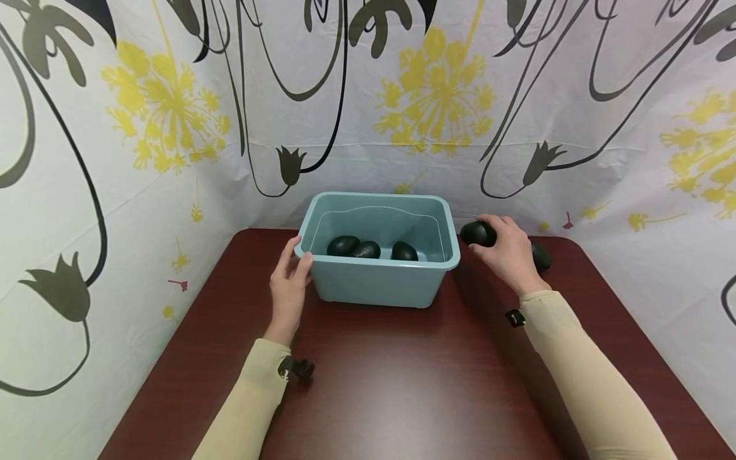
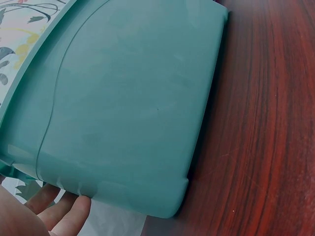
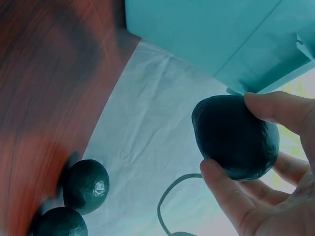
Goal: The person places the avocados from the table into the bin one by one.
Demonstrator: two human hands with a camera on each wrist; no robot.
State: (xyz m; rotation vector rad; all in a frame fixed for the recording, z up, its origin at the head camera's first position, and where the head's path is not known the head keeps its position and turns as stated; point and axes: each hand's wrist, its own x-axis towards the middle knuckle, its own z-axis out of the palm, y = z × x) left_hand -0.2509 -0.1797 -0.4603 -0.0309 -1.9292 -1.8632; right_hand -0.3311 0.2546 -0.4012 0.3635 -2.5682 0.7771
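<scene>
A light-blue plastic bin point(image 1: 379, 281) stands at the far side of the table with several dark avocados inside, one of them an avocado point(image 1: 405, 251) toward its right. My left hand point(image 1: 289, 291) holds the bin's front left corner at the rim; in the left wrist view its fingers point(image 2: 74, 216) touch the bin's end wall. Just right of the bin, above the table, my right hand point(image 1: 510, 253) grips a dark avocado point(image 3: 235, 137) between thumb and fingers. Two more avocados, a nearer one point(image 3: 86, 187) and another point(image 3: 60, 223), rest on the table beyond it.
The dark red wooden table point(image 1: 391, 370) extends in front of the bin. A white cloth point(image 1: 356, 115) printed with flowers hangs right behind the table's back edge and along both sides. Small black cameras are strapped to both wrists.
</scene>
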